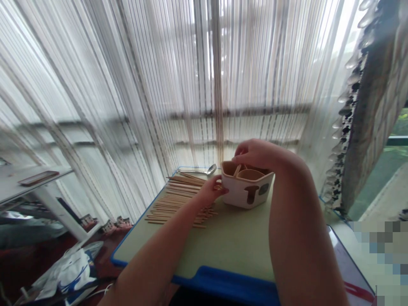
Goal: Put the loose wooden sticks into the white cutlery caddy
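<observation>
A white holder with brown cut-out shapes (247, 193) stands on a pale green table with a blue rim (229, 246). My left hand (210, 192) rests against the holder's left side, touching its wall, over a spread of several wooden chopsticks (174, 202). My right hand (255, 154) hovers over the holder's top, fingers pinched on a thin wooden stick that pokes into a compartment. A metal spoon (200, 171) lies at the table's far edge behind the chopsticks.
White string curtains (159, 85) hang right behind the table. A patterned drape (366, 106) hangs at the right. A white shelf (35, 180) stands at the left, with bags and clutter on the floor (70, 272) below.
</observation>
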{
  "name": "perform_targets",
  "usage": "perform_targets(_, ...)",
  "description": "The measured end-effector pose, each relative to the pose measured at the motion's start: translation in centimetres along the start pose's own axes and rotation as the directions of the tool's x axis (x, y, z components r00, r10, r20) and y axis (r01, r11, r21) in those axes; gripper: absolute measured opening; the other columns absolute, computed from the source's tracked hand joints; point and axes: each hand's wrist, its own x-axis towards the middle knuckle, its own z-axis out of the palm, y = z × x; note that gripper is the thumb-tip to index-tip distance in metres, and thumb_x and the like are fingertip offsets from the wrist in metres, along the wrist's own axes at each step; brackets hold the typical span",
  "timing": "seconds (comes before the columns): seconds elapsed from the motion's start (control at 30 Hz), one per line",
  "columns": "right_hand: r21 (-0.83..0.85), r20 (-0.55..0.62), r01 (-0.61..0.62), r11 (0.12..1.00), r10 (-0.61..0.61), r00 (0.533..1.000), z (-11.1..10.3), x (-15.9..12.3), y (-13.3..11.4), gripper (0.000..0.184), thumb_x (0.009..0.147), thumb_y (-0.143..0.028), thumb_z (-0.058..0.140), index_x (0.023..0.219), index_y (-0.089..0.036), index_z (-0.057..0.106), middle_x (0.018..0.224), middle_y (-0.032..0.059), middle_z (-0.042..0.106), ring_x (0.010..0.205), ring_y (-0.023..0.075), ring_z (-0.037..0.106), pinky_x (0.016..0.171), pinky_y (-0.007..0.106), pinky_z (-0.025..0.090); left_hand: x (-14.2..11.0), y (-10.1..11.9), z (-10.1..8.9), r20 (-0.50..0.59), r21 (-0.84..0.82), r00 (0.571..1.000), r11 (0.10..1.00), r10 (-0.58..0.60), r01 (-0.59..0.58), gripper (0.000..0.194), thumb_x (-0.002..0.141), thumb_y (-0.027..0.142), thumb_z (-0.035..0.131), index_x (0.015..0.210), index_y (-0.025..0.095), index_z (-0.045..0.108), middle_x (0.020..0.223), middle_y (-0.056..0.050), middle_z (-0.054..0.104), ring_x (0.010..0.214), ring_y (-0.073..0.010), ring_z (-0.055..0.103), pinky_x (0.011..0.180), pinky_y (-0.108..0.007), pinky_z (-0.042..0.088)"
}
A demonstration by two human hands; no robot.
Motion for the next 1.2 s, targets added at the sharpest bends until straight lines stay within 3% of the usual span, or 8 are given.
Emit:
perform_targets(0.37, -0.003, -0.062, 0.033, 0.999, -0.033, 0.997, -0.6, -1.2, -1.0, 0.022, 0.071, -0.037, 0.061, 0.084, -0.021, 0.070, 0.072, 0.0035, 0.066, 0.058, 0.0126, 0.055, 0.054, 0.025, 0.036, -1.3, 0.7, -0.8, 0.041, 0.087, 0.999, 0.996, -0.024, 0.021, 0.063, 0.062, 0.028, 0.076, 0.120, 0.019, 0.050, 0.113, -0.012, 0.059, 0.106, -0.0249, 0.055, 0.082, -0.038, 0.049)
perform_targets(0.5, -0.062, -0.166, 0.100, 0.993, -0.109, 0.980, -0.7, -2.4, -2.3, 0.021, 0.073, -0.035, 0.058, 0.086, -0.021, 0.069, 0.078, 0.0042, 0.067, 0.066, 0.0142, 0.056, 0.059, 0.026, 0.037, -3.1, 2.7, -2.8, 0.001, 0.333, 1.000, 0.943, 0.016, -0.016, 0.055, 0.061, 0.030, 0.075, 0.111, 0.016, 0.058, 0.107, -0.011, 0.060, 0.094, -0.0221, 0.058, 0.080, -0.037, 0.048)
perform_targets(0.57, -0.109, -0.235, 0.121, 0.987, -0.144, 0.961, -0.6, -3.0, -3.4, 0.021, 0.074, -0.032, 0.056, 0.086, -0.021, 0.068, 0.080, 0.0049, 0.066, 0.068, 0.0149, 0.056, 0.060, 0.026, 0.036, -4.9, 3.5, -3.9, -0.007, 0.504, 0.999, 0.863, 0.053, -0.042, 0.036, 0.067, 0.030, 0.069, 0.099, 0.016, 0.063, 0.097, -0.008, 0.062, 0.084, -0.0194, 0.058, 0.078, -0.035, 0.048)
perform_targets(0.63, -0.141, -0.277, 0.153, 0.978, -0.187, 0.943, 0.0, -3.2, -4.8, 0.021, 0.074, -0.029, 0.054, 0.088, -0.020, 0.068, 0.081, 0.0055, 0.066, 0.069, 0.0155, 0.055, 0.061, 0.026, 0.036, -7.3, 4.0, -4.7, -0.095, 0.662, 0.989, 0.749, 0.110, -0.020, 0.026, 0.072, 0.030, 0.063, 0.095, 0.017, 0.064, 0.094, -0.007, 0.061, 0.085, -0.0199, 0.057, 0.082, -0.035, 0.046)
perform_targets(0.77, -0.167, -0.217, 0.266, 0.949, -0.299, 0.929, 3.9, -2.7, -8.4, 0.021, 0.076, -0.027, 0.051, 0.086, -0.020, 0.067, 0.082, 0.0064, 0.066, 0.071, 0.0158, 0.055, 0.062, 0.026, 0.035, -12.5, 3.5, -5.1, -0.329, 0.824, 0.923, 0.538, 0.201, 0.177, 0.028, 0.079, 0.024, 0.054, 0.105, 0.017, 0.058, 0.105, -0.009, 0.056, 0.105, -0.0229, 0.049, 0.095, -0.037, 0.036)
perform_targets(0.9, -0.135, -0.143, 0.314, 0.940, -0.332, 0.932, 11.3, -4.6, -10.6, 0.026, 0.082, -0.028, 0.044, 0.096, -0.020, 0.064, 0.090, 0.0068, 0.066, 0.076, 0.0171, 0.058, 0.064, 0.026, 0.036, -15.1, 2.5, -5.0, -0.457, 0.831, 0.875, 0.428, 0.160, 0.356, 0.021, 0.081, 0.020, 0.050, 0.099, 0.015, 0.059, 0.102, -0.011, 0.055, 0.102, -0.0236, 0.048, 0.093, -0.037, 0.036)
perform_targets(1.03, -0.097, -0.103, 0.243, 0.965, -0.253, 0.962, 17.4, -8.7, -9.5, 0.026, 0.085, -0.026, 0.041, 0.101, -0.022, 0.061, 0.105, 0.0075, 0.064, 0.085, 0.0187, 0.060, 0.066, 0.026, 0.038, -15.0, 2.3, -4.7, -0.484, 0.836, 0.858, 0.379, 0.171, 0.396, 0.020, 0.082, 0.015, 0.044, 0.095, 0.015, 0.059, 0.102, -0.012, 0.054, 0.101, -0.0234, 0.047, 0.092, -0.037, 0.037)
perform_targets(1.2, -0.072, -0.069, 0.109, 0.991, -0.114, 0.991, 19.4, -9.9, -6.9, 0.025, 0.082, -0.031, 0.046, 0.099, -0.021, 0.061, 0.107, 0.0071, 0.063, 0.084, 0.0181, 0.060, 0.068, 0.027, 0.039, -14.8, 2.5, -4.5, -0.489, 0.836, 0.861, 0.357, 0.139, 0.417, 0.023, 0.084, 0.013, 0.040, 0.096, 0.014, 0.060, 0.104, -0.013, 0.054, 0.102, -0.0238, 0.047, 0.091, -0.037, 0.037)
